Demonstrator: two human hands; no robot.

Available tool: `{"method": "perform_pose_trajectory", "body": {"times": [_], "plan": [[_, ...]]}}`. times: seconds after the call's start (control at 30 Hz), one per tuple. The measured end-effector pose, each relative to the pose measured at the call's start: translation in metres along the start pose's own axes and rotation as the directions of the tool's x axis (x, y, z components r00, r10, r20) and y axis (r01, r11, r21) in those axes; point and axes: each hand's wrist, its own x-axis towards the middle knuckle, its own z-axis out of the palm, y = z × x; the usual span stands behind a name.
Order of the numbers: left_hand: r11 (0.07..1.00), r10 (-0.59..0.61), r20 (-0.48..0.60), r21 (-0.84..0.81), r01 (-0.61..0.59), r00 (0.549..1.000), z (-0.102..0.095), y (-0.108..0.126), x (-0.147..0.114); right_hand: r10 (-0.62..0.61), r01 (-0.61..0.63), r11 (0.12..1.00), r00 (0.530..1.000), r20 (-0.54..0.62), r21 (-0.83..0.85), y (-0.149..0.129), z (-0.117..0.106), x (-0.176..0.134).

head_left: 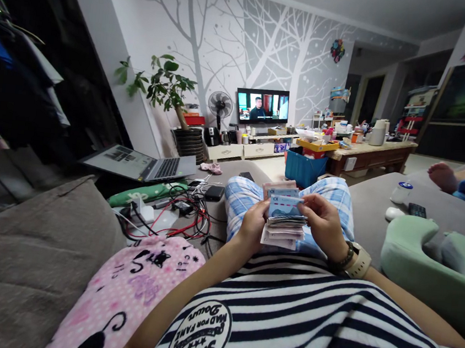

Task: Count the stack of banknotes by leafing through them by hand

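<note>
Over my lap, my left hand (253, 220) is closed around the left side of a stack of banknotes (285, 229). A blue note (285, 207) shows at the front of the stack, with folded, paler notes below it and a pinkish one behind. My right hand (322, 219) pinches the blue note's right edge between thumb and fingers. Blue plaid trousers (338, 199) lie under both hands. My right wrist carries a watch with a pale strap (359, 260) and a dark beaded bracelet.
To the left are an open laptop (146, 166), tangled cables (187, 213) and a pink cat-print cushion (142, 281). A green neck pillow (407, 253), remote (417, 210) and white mouse (394, 214) lie right. Another person's foot (442, 175) rests beyond. Ahead stands a blue bin (304, 168).
</note>
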Motion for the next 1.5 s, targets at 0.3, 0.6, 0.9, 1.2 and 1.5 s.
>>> {"method": "perform_pose_trajectory", "body": {"times": [0.3,0.6,0.9,1.2,1.5], "plan": [[0.982,-0.089,0.116,-0.159,0.107,0.989,-0.001,-0.008,0.005,-0.012,0.011,1.0,0.999,-0.029,-0.019,0.002,-0.001,0.0],[0.992,-0.034,0.125,-0.118,0.049,0.992,-0.005,-0.01,0.004,-0.054,0.054,0.997,0.999,-0.003,-0.054,-0.004,-0.001,-0.004],[0.988,-0.103,0.061,-0.112,0.11,0.993,-0.006,-0.007,0.004,-0.079,0.081,0.995,0.996,0.036,-0.059,-0.006,-0.003,-0.006],[0.99,-0.074,-0.021,-0.118,0.071,0.997,-0.007,-0.012,0.013,-0.103,0.113,0.992,0.983,0.15,-0.061,-0.016,-0.002,-0.008],[0.997,-0.031,-0.04,-0.072,0.028,0.999,-0.007,-0.009,0.012,-0.084,0.088,0.992,0.995,0.054,-0.087,-0.007,-0.001,-0.006]]}}
